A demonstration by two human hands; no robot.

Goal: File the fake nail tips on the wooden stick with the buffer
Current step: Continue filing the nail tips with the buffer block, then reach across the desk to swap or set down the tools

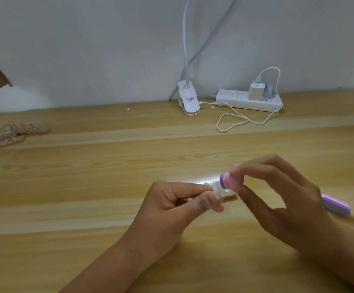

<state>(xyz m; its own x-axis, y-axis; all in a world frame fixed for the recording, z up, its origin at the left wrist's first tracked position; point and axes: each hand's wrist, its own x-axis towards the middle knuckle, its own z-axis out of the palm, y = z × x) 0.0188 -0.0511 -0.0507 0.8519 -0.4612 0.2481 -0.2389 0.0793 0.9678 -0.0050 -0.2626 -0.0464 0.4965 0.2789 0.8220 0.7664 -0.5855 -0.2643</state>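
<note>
**Purple-and-pink buffer [226, 180] brought to the nail tip [216, 187]**

The wooden stick [230, 197] is pinched in the left hand [171, 206]. Its long axis runs left to right, and its free end points right. The buffer is gripped by the right hand [277, 197] and slanted up-left, its end just beside the clear tip. Contact cannot be told.

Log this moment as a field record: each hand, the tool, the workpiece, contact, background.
left hand: pinches the wooden stick, which points right
nail tip: clear, on the stick, just past the fingers
right hand: pinches the buffer near its pink and purple end
contact: buffer end right at the nail tip; blur hides whether they touch
table: light wood
background: clip lamp, power strip, more sticks of tips at far left
</note>
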